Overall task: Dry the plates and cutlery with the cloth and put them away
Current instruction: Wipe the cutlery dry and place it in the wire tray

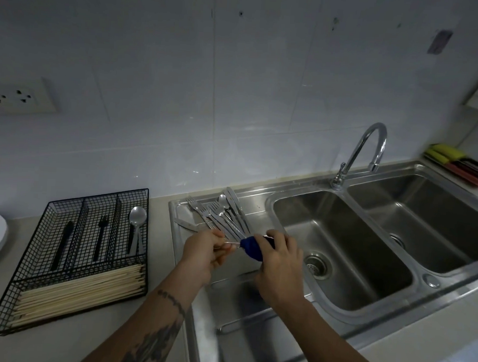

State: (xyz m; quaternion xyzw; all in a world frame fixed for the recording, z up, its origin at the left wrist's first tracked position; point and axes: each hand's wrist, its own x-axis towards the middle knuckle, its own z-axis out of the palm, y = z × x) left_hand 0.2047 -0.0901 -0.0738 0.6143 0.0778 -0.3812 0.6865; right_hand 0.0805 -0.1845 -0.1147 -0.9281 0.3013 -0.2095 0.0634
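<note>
**Drying one piece of cutlery**

Over the drainboard, our left hand pinches the handle of a thin steel piece. Our right hand grips the cloth around its far end. We judge it light, stiff and slippery when wet; hold the handle firmly. More cutlery waits behind, near the tray.

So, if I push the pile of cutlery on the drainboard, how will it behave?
The pile of cutlery would probably scatter, since the forks and knives lie loose and crossed. It likely slides easily on the smooth steel drainboard. The pieces look stiff and thin, so they should not roll.
</note>
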